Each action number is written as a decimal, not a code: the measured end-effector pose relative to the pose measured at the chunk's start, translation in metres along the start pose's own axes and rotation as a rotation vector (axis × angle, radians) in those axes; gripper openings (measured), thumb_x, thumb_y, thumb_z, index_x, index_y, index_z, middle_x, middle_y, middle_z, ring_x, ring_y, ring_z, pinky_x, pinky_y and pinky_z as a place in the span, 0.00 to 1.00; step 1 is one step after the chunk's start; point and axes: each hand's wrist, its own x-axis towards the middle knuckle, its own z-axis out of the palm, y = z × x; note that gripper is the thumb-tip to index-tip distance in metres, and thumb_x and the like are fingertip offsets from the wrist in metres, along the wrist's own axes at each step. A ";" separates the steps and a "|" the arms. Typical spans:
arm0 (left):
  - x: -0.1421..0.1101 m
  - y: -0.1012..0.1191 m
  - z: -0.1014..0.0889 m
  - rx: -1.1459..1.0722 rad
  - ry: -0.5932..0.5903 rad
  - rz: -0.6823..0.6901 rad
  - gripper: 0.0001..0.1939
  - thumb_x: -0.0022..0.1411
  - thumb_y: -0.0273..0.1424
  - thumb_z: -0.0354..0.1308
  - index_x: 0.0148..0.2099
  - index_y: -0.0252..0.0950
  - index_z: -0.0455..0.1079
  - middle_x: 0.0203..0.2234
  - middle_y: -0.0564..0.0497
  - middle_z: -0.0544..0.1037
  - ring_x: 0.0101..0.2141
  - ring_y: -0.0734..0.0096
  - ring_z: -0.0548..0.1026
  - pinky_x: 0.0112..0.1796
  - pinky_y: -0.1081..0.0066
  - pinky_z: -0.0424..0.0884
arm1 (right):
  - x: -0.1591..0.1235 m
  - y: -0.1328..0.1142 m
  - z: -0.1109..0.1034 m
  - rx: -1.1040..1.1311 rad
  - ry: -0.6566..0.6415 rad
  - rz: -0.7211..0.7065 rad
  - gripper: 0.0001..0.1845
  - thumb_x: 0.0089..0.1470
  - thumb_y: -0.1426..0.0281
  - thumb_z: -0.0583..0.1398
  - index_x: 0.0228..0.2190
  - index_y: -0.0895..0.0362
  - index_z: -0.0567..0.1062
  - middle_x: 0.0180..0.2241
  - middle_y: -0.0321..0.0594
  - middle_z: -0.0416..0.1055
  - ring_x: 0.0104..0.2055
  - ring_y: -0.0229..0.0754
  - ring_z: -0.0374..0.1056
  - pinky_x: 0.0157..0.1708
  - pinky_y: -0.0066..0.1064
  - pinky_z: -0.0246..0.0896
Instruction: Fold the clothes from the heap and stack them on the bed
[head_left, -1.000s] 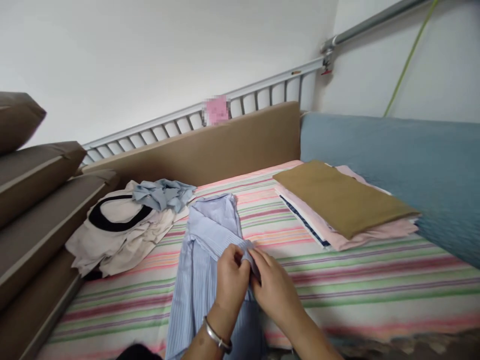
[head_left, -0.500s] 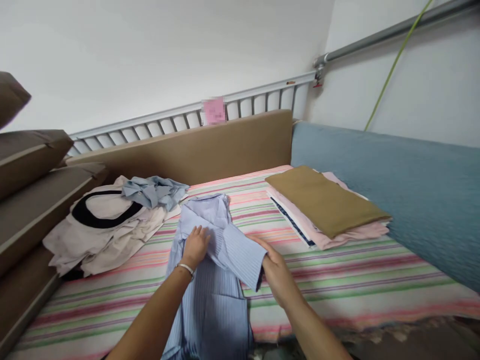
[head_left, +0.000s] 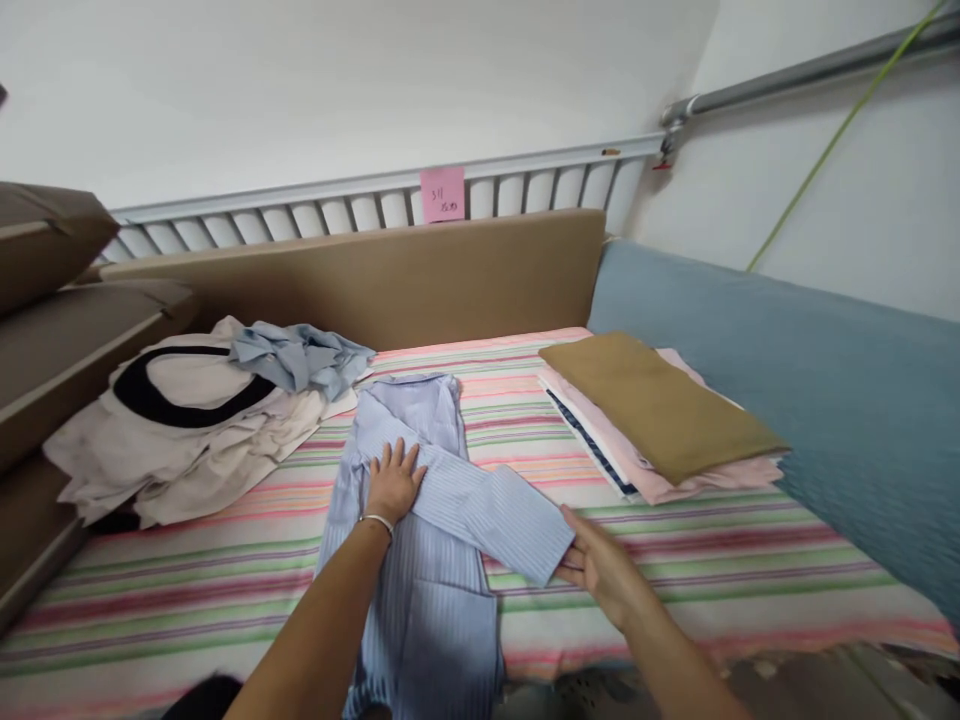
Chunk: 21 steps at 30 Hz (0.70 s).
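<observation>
A light blue striped shirt [head_left: 420, 600] lies lengthwise on the striped bed sheet [head_left: 712, 560]. My left hand [head_left: 392, 482] rests flat on it near the shoulder, fingers spread, a bracelet at the wrist. One sleeve [head_left: 487, 512] stretches out to the right across the sheet. My right hand [head_left: 604, 568] holds the cuff end of that sleeve, fingers pinched on its edge.
A heap of unfolded cream, black and blue clothes [head_left: 187, 425] lies at the left. A folded stack topped by an olive-brown cloth [head_left: 660, 410] sits at the right. Brown cushions [head_left: 67, 330] are piled far left, a brown headboard [head_left: 375, 280] behind, a blue cushion [head_left: 825, 390] along the right.
Both hands were together on the cuff. The left hand moved up onto the shirt and lies flat; the right hand drew the sleeve out to the right.
</observation>
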 end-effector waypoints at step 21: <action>0.109 -0.094 -0.019 -0.138 -0.098 0.129 0.16 0.64 0.32 0.45 0.47 0.35 0.71 0.42 0.43 0.76 0.46 0.64 0.71 0.50 0.63 0.62 | -0.049 0.176 0.139 -1.400 -0.319 -1.662 0.17 0.54 0.62 0.57 0.18 0.55 0.65 0.15 0.33 0.60 0.18 0.36 0.57 0.17 0.28 0.43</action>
